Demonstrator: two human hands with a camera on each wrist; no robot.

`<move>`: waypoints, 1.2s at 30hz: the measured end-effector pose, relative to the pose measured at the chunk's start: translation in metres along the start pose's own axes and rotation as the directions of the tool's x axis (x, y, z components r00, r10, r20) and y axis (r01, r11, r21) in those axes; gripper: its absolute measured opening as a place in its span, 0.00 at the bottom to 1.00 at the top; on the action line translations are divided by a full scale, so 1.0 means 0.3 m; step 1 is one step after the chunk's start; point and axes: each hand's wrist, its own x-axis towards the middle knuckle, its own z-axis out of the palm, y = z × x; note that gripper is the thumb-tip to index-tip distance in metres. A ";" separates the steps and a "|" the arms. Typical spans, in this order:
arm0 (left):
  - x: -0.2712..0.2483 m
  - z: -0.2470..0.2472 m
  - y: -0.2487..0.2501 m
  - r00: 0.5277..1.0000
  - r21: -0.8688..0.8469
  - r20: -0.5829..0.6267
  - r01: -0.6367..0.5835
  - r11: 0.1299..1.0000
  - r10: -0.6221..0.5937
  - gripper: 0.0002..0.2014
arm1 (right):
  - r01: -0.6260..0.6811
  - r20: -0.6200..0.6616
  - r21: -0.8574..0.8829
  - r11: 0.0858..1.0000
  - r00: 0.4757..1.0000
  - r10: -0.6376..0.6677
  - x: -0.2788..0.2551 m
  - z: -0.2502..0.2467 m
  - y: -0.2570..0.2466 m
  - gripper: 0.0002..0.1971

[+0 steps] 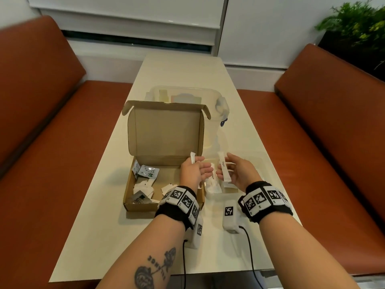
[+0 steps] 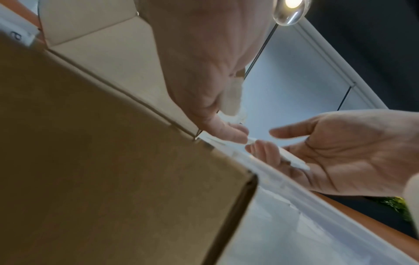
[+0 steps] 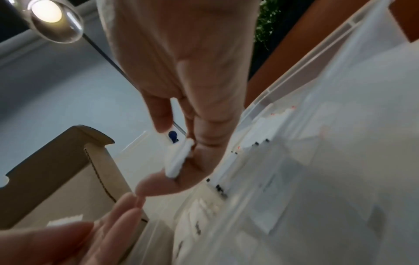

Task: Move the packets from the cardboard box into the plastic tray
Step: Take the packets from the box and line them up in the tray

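Observation:
The open cardboard box (image 1: 164, 132) stands on the table with its lid up; Stevia sachets (image 1: 149, 171) and several white packets (image 1: 143, 187) lie inside. Right of it sits the clear plastic tray (image 1: 257, 159), holding sugar sticks (image 1: 213, 184). My left hand (image 1: 203, 166) hovers over the box's right edge and pinches a white stick packet (image 1: 192, 157) that points upward. My right hand (image 1: 227, 171) is over the tray, thumb and fingers pinching a sugar stick (image 1: 224, 170). The right wrist view shows that stick (image 3: 179, 161) above the tray wall (image 3: 317, 75). The two hands nearly touch.
A second clear lidded container (image 1: 187, 93) stands behind the box. Two white tagged modules (image 1: 229, 217) with black cables lie on the near table. Orange benches (image 1: 41, 122) flank the narrow table (image 1: 183, 69), and a plant (image 1: 358, 24) is at the far right.

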 end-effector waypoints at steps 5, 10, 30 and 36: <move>-0.017 -0.012 0.021 1.000 0.084 -0.009 -0.015 0.996 0.016 0.10 | 0.151 -0.001 -0.281 0.948 0.988 -0.157 0.014 0.014 0.003 0.04; -0.008 -0.041 0.025 0.998 0.124 -0.054 -0.029 0.992 0.036 0.12 | 0.155 -0.095 -0.593 0.790 0.961 -0.259 0.043 0.028 0.008 0.03; -0.006 -0.048 0.004 0.997 0.094 -0.010 -0.077 0.993 0.078 0.24 | 0.341 0.036 -0.728 0.595 0.886 -0.463 0.013 0.095 0.054 0.08; -0.022 -0.027 -0.010 0.997 -0.057 -0.011 -0.081 0.995 0.080 0.25 | 0.335 0.169 -0.533 0.777 0.942 -0.290 -0.056 0.123 0.045 0.07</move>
